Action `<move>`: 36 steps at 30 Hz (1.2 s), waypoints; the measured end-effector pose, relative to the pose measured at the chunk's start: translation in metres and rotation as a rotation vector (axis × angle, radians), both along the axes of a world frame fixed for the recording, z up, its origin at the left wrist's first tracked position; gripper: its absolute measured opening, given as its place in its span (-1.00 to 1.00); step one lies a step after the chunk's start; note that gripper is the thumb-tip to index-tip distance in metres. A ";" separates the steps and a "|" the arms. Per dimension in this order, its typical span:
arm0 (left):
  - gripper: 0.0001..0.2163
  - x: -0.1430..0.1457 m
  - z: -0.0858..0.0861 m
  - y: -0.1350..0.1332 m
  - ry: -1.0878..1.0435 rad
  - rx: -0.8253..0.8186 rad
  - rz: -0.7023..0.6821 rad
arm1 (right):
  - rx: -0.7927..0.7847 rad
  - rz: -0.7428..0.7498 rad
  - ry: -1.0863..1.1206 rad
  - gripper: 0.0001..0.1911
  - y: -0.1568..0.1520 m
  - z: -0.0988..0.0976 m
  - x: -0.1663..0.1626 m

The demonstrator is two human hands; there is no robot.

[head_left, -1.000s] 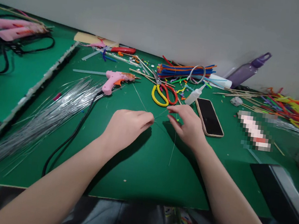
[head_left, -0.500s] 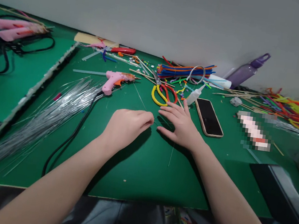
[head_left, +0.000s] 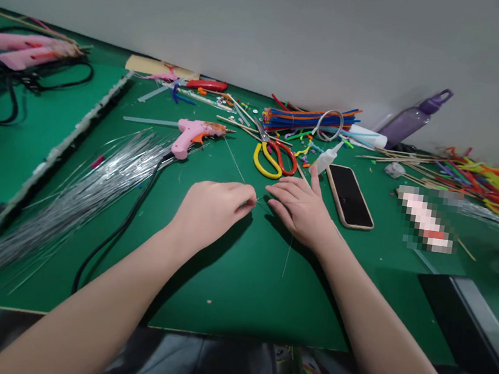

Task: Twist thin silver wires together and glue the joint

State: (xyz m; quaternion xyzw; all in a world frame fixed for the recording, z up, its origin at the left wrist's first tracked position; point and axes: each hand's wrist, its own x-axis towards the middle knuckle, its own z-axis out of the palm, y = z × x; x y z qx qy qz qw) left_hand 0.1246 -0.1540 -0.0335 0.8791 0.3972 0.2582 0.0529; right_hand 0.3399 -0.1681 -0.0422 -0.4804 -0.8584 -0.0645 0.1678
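Left hand (head_left: pixel 212 210) has its thumb and fingers pinched together on a thin wire (head_left: pixel 235 159) — one length slants up toward the pink glue gun (head_left: pixel 186 137). Right hand (head_left: pixel 304 211) sits just beside it, fingers apart — scissors (head_left: pixel 264 144) and phone (head_left: pixel 349 195) nearby (pretty cluttered green table (head_left: pixel 235 298)).

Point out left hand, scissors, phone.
Left hand (head_left: pixel 214 207), head view: back of the hand.
Scissors (head_left: pixel 265 140), head view: where handles meet blades.
Phone (head_left: pixel 350 197), head view: middle of the dark screen.
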 end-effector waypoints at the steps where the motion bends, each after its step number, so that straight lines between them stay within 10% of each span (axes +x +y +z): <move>1: -0.93 0.000 0.001 0.000 0.005 -0.009 0.004 | 0.011 0.009 0.009 -0.67 0.000 0.000 0.000; 36: -0.92 -0.004 0.009 0.003 -0.008 -0.170 0.017 | -0.007 0.108 0.215 -0.83 0.002 -0.003 0.001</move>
